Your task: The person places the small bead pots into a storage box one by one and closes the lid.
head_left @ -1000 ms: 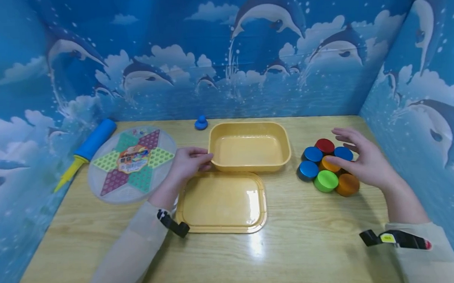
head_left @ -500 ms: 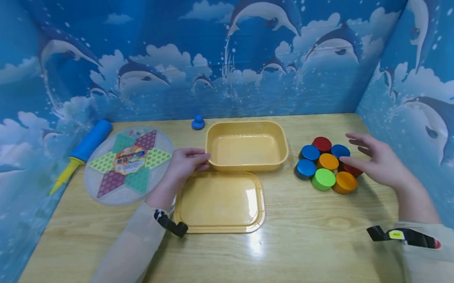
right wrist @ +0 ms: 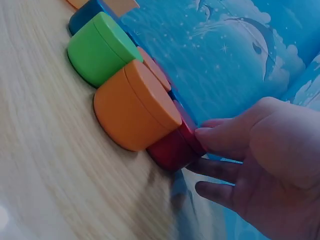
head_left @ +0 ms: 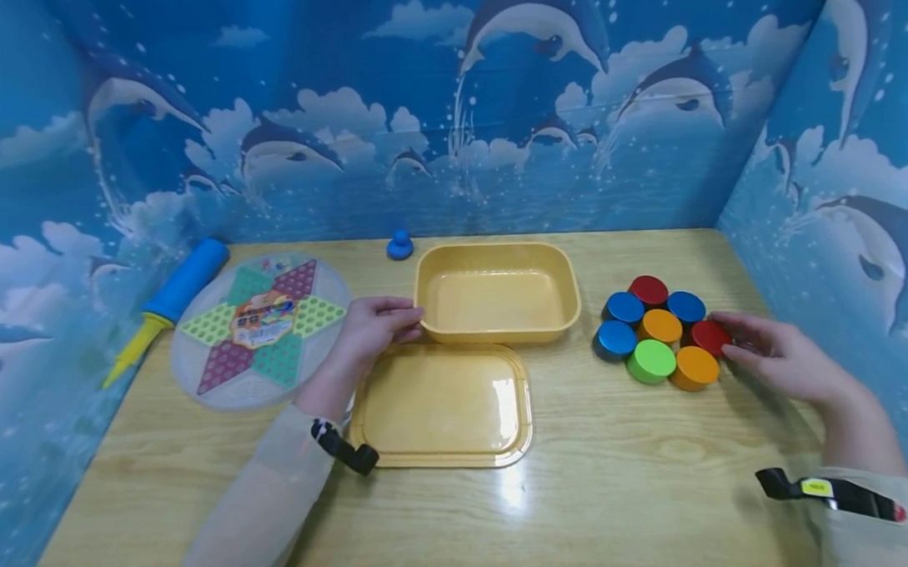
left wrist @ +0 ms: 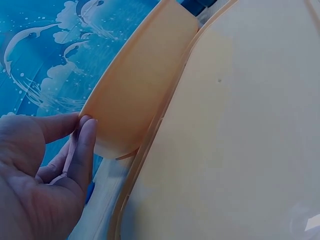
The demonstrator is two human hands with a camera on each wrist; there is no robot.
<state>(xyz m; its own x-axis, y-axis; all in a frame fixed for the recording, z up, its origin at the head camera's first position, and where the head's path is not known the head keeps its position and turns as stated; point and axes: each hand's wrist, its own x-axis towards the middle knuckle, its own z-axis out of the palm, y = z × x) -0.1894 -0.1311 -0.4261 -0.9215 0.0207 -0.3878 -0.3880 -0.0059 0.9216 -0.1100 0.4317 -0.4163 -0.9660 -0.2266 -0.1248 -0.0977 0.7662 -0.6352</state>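
My left hand pinches the left rim of the yellow plastic box between thumb and fingers; the left wrist view shows thumb and fingertip meeting at that rim. In front of the box lies its flat yellow lid. On the right, my right hand holds a small round red jar at its right side. In the right wrist view the thumb rests at the red jar's lid edge, and part of the jar is hidden behind an orange jar. The jar stands on the table.
Several other lidded jars crowd beside it: a green jar, blue ones and another red jar. A round star-patterned game board and a blue-yellow pump lie left. A blue toy duck sits at the back.
My right hand has moved from above the jars to the right and down, and its thumb and fingers have come onto the red jar. The left hand stays at the box rim.
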